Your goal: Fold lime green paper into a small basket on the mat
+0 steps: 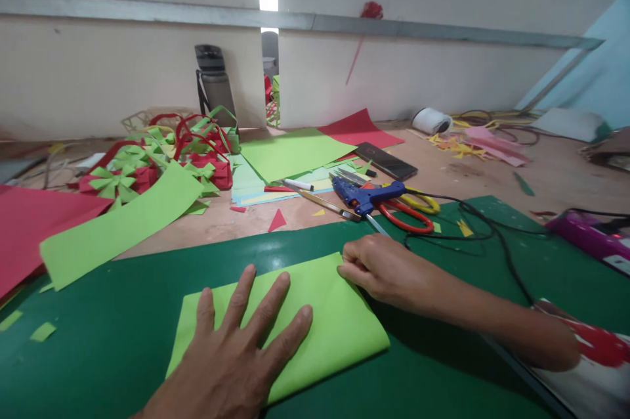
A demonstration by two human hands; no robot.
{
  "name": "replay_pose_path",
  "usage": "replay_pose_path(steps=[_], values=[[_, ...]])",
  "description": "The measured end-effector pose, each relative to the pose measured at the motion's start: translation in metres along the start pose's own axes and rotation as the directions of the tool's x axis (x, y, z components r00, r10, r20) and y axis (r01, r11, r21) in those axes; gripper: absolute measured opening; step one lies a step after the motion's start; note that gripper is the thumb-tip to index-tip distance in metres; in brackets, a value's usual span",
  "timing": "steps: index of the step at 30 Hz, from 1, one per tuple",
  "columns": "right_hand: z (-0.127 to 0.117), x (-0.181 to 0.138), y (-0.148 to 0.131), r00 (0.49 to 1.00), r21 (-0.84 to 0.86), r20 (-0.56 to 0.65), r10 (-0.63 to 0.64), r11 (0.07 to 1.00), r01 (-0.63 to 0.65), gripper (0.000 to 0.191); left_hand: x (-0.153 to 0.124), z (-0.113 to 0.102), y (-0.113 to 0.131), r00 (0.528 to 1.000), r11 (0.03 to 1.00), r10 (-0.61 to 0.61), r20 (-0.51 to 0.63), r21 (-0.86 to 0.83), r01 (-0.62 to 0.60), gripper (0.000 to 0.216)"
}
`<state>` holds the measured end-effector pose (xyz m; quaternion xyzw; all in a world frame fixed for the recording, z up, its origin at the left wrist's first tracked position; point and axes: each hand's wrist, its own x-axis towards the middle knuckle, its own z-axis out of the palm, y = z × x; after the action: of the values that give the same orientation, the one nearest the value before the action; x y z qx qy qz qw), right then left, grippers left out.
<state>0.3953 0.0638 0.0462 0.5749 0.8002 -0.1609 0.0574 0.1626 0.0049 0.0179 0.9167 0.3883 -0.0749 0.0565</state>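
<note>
A light green sheet of paper (339, 320), folded over, lies on the green cutting mat (132, 314). Pressed flat on its left part is my left hand (241, 340), fingers spread. My right hand (377, 268) is closed at the sheet's far right corner, fingers curled against the edge; the fingertips are partly hidden. Just beyond it are a blue glue gun (367, 196), red-handled scissors (408, 219) and yellow-handled scissors (423, 199). A yellow craft knife (329, 205) and a white pen (298, 184) lie to their left.
Finished red and green paper pieces (142, 173) are heaped at the left, near a dark bottle (216, 84). A phone (386, 161) lies behind the tools. The glue gun's black cord (506, 268) crosses the mat towards a purple power strip (590, 242).
</note>
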Motion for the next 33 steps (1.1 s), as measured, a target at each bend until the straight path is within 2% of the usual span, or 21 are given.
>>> replay_pose_path(steps=[10, 19, 28, 33], values=[[0.0007, 0.0003, 0.0017, 1.000, 0.016, -0.014, -0.014, 1.000, 0.015, 0.029, -0.0002, 0.0001, -0.0014, 0.999, 0.999, 0.035, 0.010, 0.013, -0.035, 0.075], [-0.0003, 0.0007, 0.0014, 1.000, -0.002, -0.001, -0.006, 1.000, 0.006, 0.029, -0.0007, -0.0006, -0.0020, 0.999, 0.999, 0.034, 0.002, -0.011, -0.034, 0.083], [-0.0010, 0.0020, 0.0006, 1.000, 0.002, 0.003, -0.005, 1.000, 0.005, 0.028, -0.0032, -0.0015, -0.0047, 0.998, 0.998, 0.052, -0.030, -0.019, -0.052, 0.075], [-0.0004, 0.0025, 0.0019, 1.000, 0.008, -0.004, -0.020, 1.000, 0.020, 0.028, -0.0031, -0.0016, -0.0057, 0.998, 0.998, 0.052, -0.018, -0.018, -0.053, 0.078]])
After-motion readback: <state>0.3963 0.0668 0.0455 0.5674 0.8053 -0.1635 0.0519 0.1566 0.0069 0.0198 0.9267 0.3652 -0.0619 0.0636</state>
